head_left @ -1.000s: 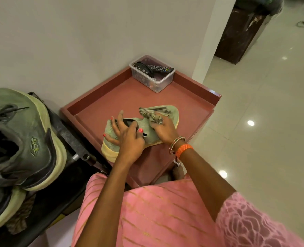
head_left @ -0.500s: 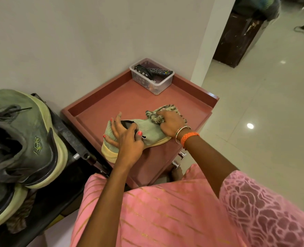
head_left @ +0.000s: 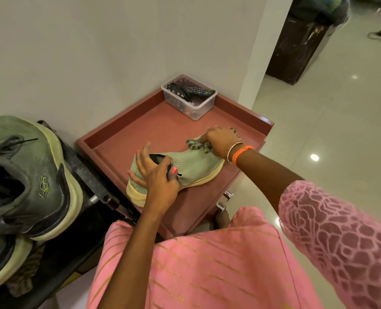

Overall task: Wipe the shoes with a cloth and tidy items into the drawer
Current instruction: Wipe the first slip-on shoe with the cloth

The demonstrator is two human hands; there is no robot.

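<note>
A pale green knit shoe [head_left: 194, 163] with a cream sole lies on the red-brown cabinet top [head_left: 140, 139]. My left hand [head_left: 157, 177] grips its heel, with the thumb at the dark collar opening. My right hand [head_left: 222, 141] holds a patterned grey-green cloth [head_left: 196, 145] bunched against the shoe's toe. The toe tip is hidden under that hand.
A clear plastic box [head_left: 190, 98] with remote controls stands at the cabinet's back corner. Two dark green sneakers [head_left: 26, 175] sit stacked on a black stand at the left. Drawer knobs [head_left: 226, 197] show on the cabinet front. Glossy tiled floor lies to the right.
My right hand has slid the cloth along the shoe from the middle toward the toe. My left hand has kept its hold on the heel.
</note>
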